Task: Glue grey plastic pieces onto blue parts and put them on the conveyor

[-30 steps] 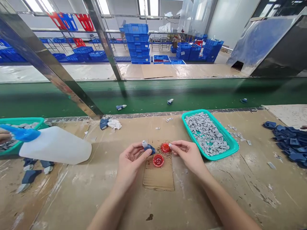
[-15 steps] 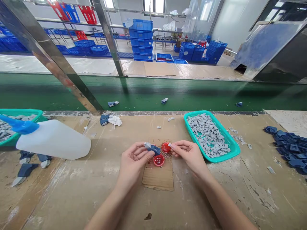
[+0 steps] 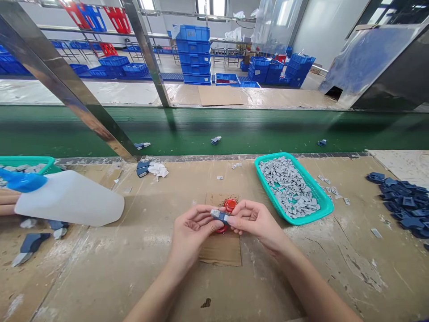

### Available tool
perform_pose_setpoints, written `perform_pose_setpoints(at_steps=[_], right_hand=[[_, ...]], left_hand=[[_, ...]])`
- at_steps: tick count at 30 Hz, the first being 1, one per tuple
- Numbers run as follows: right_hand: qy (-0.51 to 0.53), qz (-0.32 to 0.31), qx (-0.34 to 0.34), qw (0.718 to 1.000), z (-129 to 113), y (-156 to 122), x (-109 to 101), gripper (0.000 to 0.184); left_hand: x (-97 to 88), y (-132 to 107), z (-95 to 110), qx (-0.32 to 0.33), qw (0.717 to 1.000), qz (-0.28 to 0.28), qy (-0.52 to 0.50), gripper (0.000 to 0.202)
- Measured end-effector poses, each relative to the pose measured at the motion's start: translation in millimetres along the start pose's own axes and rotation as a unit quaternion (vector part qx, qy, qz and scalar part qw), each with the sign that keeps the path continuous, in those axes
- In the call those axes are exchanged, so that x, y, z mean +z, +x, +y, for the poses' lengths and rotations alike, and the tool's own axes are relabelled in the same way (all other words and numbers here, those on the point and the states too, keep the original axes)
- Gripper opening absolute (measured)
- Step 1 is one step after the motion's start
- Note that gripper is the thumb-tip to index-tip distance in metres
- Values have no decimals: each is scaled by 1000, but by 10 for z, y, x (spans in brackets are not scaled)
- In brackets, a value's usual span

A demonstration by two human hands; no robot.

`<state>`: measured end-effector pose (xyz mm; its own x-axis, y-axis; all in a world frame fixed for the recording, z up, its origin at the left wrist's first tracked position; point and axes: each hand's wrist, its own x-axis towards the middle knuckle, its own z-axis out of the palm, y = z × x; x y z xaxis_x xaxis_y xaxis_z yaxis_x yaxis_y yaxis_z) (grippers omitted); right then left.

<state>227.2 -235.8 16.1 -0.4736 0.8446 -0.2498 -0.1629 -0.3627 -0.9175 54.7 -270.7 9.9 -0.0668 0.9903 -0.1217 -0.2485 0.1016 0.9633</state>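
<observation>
My left hand [image 3: 192,228] is closed around a small dark blue and grey plastic part [image 3: 220,216], its grey tip pointing left. My right hand [image 3: 256,226] is closed in a pinch at the right end of that part. The small grey piece in its fingers is now hidden by them. Below and behind the hands are a red cap-like dish [image 3: 230,205] and a second red dish [image 3: 221,230], mostly covered. Both rest on a piece of cardboard [image 3: 221,251]. To the right of my right hand, a turquoise basket [image 3: 326,206] holds many small grey pieces.
A white squeeze bottle [image 3: 72,197] lies tilted at left, with another person's fingers [image 3: 8,202] behind it. Dark blue parts [image 3: 407,203] are heaped at far right. Beyond the table runs a green conveyor belt [image 3: 268,129] carrying several parts. A slanted metal post [image 3: 83,105] stands at left.
My right hand has moved left, bringing the small grey piece to the blue part's right end. Parts on the belt have shifted left. Another person's fingers have appeared at the left edge.
</observation>
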Motion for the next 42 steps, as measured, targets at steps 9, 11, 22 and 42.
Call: perform_pose_setpoints(at_steps=[9,11,22,42], right_hand=[[-60,-30,-31,997,-86,-46,103,34],[-135,-18,-70,988,-173,-74,-51,32],[-650,315,37,691,-146,-200,-1255,18],[-624,308,38,717,-160,-140,-1135,12]], left_hand=[[102,-27,35,5,1000,-18,15,40],[100,20,77,19,999,-25,42,38],[-149,1910,365,224,810,-9,543,51],[-828,2739,629,121,765,143,616,29]])
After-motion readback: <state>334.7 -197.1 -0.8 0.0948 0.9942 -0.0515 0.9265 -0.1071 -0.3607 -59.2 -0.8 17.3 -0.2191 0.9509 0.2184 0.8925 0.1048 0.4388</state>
